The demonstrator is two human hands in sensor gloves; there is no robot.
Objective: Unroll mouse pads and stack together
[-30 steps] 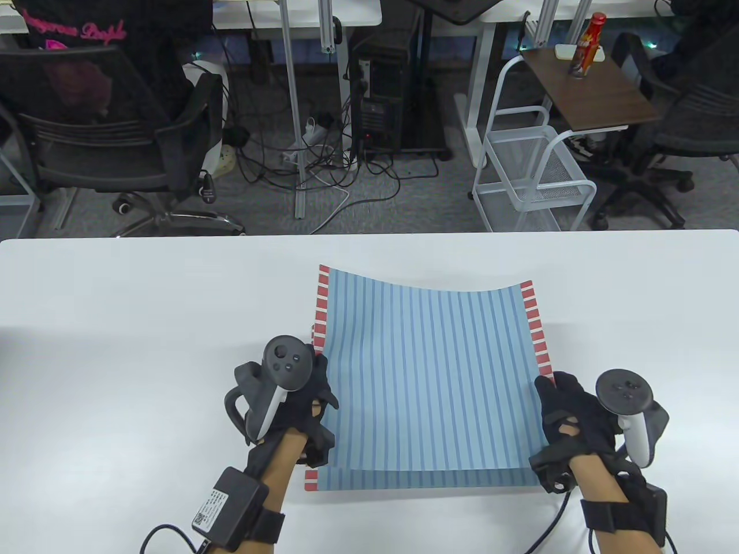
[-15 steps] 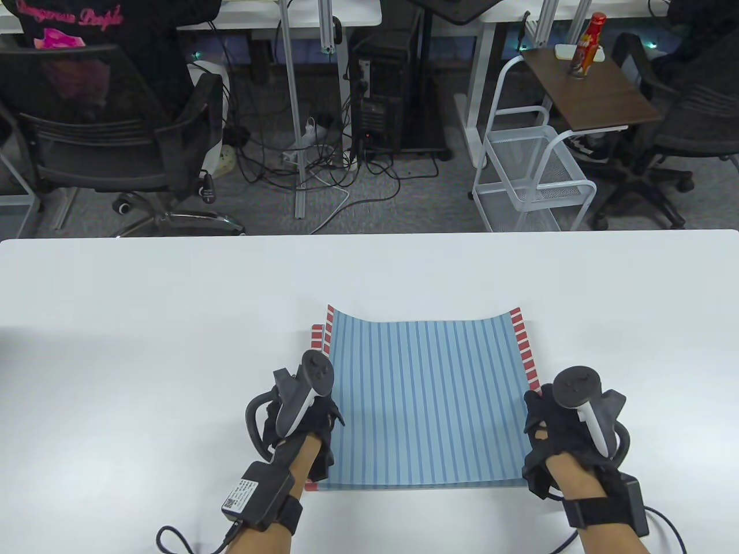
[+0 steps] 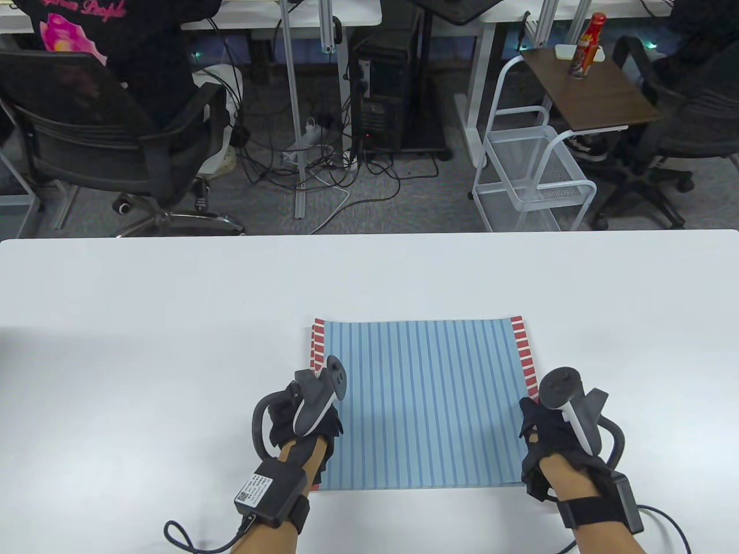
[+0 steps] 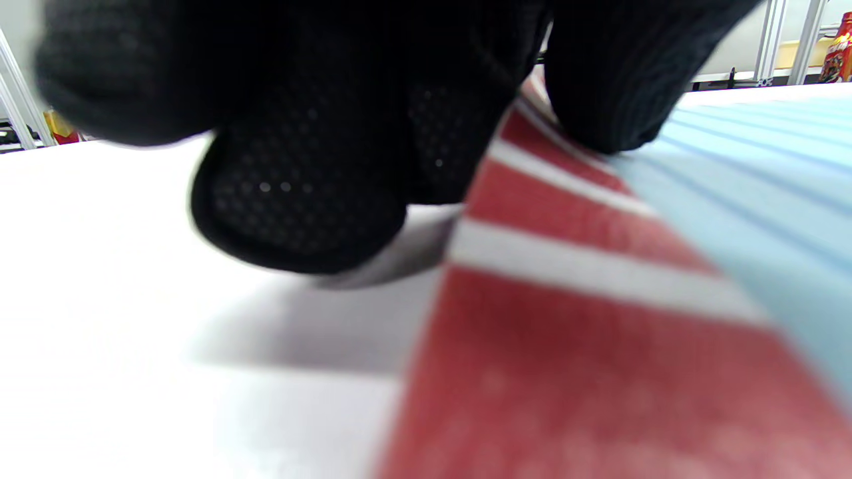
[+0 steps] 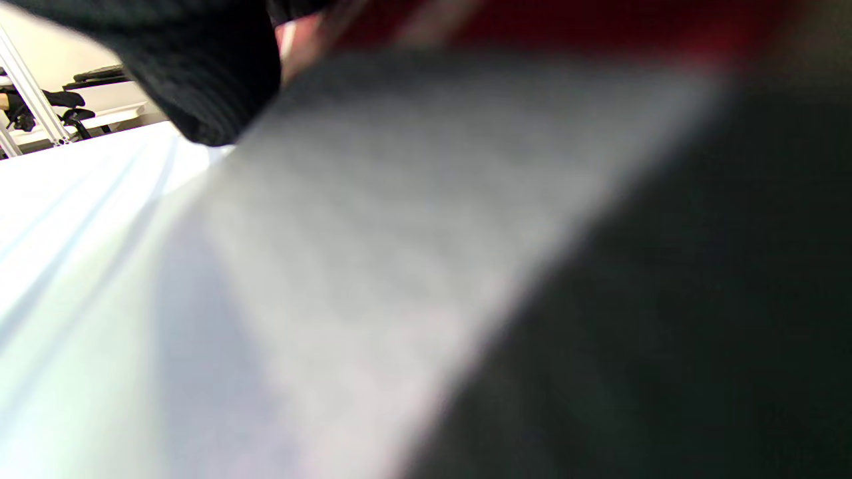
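1. Blue-striped mouse pad [image 3: 424, 404], bordered in red-and-white blocks along its two sides, lies flat near the desk's [image 3: 144, 346] near edge, set on a second pad whose red-and-white edge [image 3: 312, 340] peeks out at the left.

2. Left hand [image 3: 306, 418] grips the top pad's left border; in the left wrist view a fingertip [image 4: 599, 86] presses on the red band while the other fingers curl down off the edge to the desk, seemingly pinching it.

3. Right hand [image 3: 545, 430] sits at the pad's right border, fingers curled at the edge; the right wrist view is too blurred to confirm what it holds, so its grip cannot be told.

4. Holding both side borders likely keeps the pad flat against its curl and squares it over the one beneath.

5. Stack appears nearly aligned; letting go is the step judged to remain.
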